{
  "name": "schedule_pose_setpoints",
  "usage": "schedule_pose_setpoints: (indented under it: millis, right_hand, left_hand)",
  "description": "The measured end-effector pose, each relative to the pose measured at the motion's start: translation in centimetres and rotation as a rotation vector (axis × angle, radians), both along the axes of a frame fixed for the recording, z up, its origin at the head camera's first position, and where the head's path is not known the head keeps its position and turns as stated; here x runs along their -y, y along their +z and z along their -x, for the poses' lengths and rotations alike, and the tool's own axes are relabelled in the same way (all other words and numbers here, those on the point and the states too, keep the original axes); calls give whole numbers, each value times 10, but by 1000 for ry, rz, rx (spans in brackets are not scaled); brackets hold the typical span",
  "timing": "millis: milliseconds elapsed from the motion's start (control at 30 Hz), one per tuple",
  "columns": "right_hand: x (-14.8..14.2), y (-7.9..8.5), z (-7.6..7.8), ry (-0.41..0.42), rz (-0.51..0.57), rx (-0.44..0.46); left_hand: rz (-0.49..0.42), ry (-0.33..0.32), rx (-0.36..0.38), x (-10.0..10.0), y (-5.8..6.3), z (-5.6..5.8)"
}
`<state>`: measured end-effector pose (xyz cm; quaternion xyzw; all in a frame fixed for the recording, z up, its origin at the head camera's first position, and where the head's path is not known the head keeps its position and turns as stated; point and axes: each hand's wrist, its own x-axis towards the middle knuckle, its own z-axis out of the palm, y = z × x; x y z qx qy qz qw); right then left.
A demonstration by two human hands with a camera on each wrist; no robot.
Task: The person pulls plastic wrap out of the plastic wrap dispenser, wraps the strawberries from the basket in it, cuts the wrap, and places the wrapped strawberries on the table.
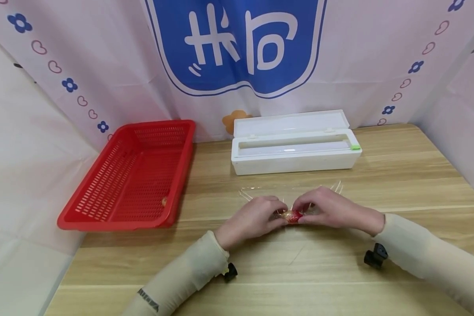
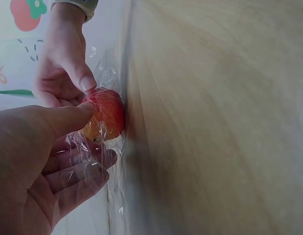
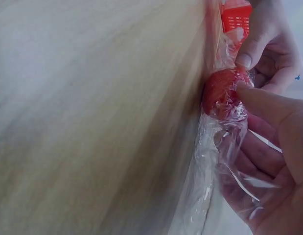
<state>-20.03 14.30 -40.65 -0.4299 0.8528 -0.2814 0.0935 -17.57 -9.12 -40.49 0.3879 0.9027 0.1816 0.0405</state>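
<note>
A small red-and-yellow apple [image 1: 291, 216] lies low at the tabletop, partly covered in clear cling film [image 3: 199, 161]. My left hand [image 1: 258, 218] holds its left end, with the thumb on the film-covered skin and the fingers behind a fold of film. From the other side my right hand [image 1: 332, 208] grips the right end the same way. In the left wrist view the apple [image 2: 108, 115] shows red on top and yellow below, with wrinkled film trailing off both ends. The two thumbs nearly meet over it. Part of the fruit is hidden behind the fingers.
Behind the hands stands a long white box [image 1: 296, 163] with its lid raised and a film roll inside. At the left sits a red plastic basket [image 1: 173, 193] with a small pale item near its right wall. A printed cloth [image 1: 205, 105] hangs behind the wooden table [image 1: 300, 285].
</note>
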Motion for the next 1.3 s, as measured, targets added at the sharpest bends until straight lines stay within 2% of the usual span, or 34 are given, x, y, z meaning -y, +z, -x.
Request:
schedule_pose_setpoints:
  millis: [167, 333, 400, 533, 633, 800, 1067, 1167, 1300]
  right_hand:
    - [0, -3, 3, 2, 24, 84]
    - [0, -4, 5, -18, 20, 142]
    - [0, -3, 5, -37, 13, 130]
    - [-1, -1, 6, -75, 17, 50]
    - [-1, 1, 7, -68, 32, 8]
    - [0, -1, 9, -28, 40, 31]
    - [0, -3, 12, -55, 11, 120]
    - [0, -2, 13, -64, 5, 95]
    - [2, 1, 14, -72, 14, 14]
  left_hand:
    - [22, 9, -41, 1, 3, -1]
    - [6, 6, -64, 1, 4, -2]
    - [-3, 4, -53, 1, 4, -1]
    - [1, 22, -32, 1, 1, 0]
    - [9, 30, -23, 2, -1, 2]
    - [20, 31, -26, 2, -2, 3]
    - [-4, 28, -76, 2, 1, 3]
    - [3, 25, -74, 1, 2, 4]
    - [21, 40, -62, 1, 1, 5]
